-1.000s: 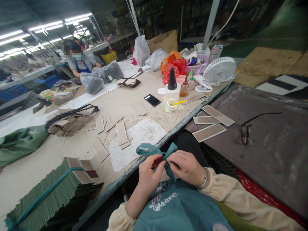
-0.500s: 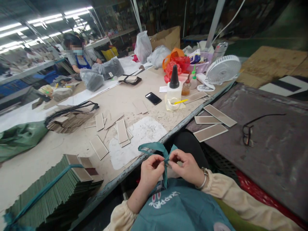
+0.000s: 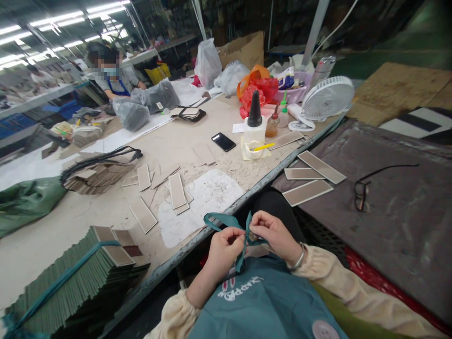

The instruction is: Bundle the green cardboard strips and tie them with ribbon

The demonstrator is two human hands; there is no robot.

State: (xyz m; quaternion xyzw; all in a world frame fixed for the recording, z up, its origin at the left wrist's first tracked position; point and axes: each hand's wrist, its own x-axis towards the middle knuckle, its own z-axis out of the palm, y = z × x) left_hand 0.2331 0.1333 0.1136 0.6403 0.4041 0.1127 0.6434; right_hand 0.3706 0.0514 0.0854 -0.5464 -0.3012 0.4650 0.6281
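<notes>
Both hands meet over my lap, just off the front edge of the table. My left hand (image 3: 226, 249) is closed, thumb and fingers pinching a teal cloth strip (image 3: 223, 220). My right hand (image 3: 273, 235) pinches the same strip close beside it. The strip forms a loop to the left, with short ends pointing up, right and down around the fingertips. At the lower left stands a stack of green-edged panels (image 3: 81, 287), bound with another teal strip (image 3: 70, 273).
Beige strips (image 3: 143, 215) lie on the table (image 3: 183, 141) near a phone (image 3: 223, 141). Behind are a white bottle (image 3: 254, 129) and a fan (image 3: 326, 99). Glasses (image 3: 361, 195) rest on the dark surface at right. A person (image 3: 115, 80) works across the table.
My right hand has shifted its hold slightly, and its fingers are more curled. One strip end now stands upright between the hands, while another points right. The view has shifted slightly.
</notes>
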